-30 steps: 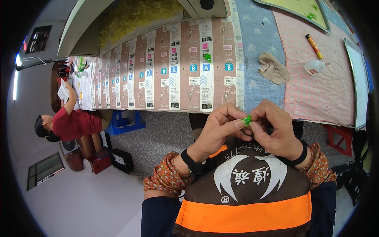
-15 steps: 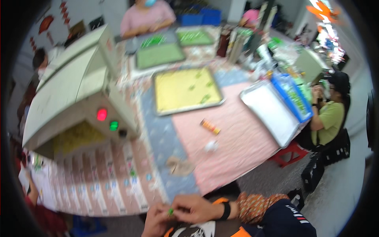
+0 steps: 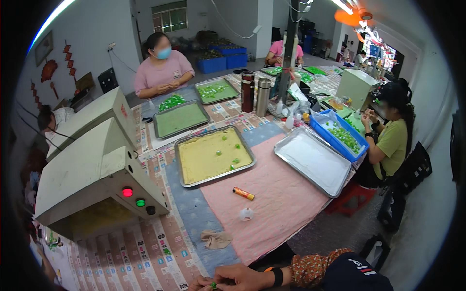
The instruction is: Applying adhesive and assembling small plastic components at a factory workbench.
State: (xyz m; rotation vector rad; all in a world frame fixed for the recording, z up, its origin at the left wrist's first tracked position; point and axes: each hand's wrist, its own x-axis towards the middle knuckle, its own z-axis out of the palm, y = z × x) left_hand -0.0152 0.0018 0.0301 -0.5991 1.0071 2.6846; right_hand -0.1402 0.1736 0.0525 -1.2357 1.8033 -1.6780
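At the lower edge my right hand (image 3: 241, 277) pinches a small green piece (image 3: 213, 285) together with my left hand (image 3: 198, 283). The fingers of both hands are closed and meet around it; the lower part of my left hand is cut off by the picture's edge. Just beyond them, a crumpled brown rag (image 3: 216, 239) lies on the table. Farther off are a small whitish round bottle (image 3: 246, 214) and an orange and dark tube (image 3: 243, 193). A metal tray with a yellow lining (image 3: 201, 160) holds several loose green pieces.
A beige machine (image 3: 92, 179) with red and green buttons stands at the left. A white-lined tray (image 3: 315, 160) and a blue bin (image 3: 318, 127) of green pieces lie right. Two thermos flasks (image 3: 262, 97) stand farther back. Co-workers sit across (image 3: 165, 72) and at the right (image 3: 395, 140).
The view has tilted up, so my hands sit lower in the picture and more of the room shows. Both hands stay together on the green piece.
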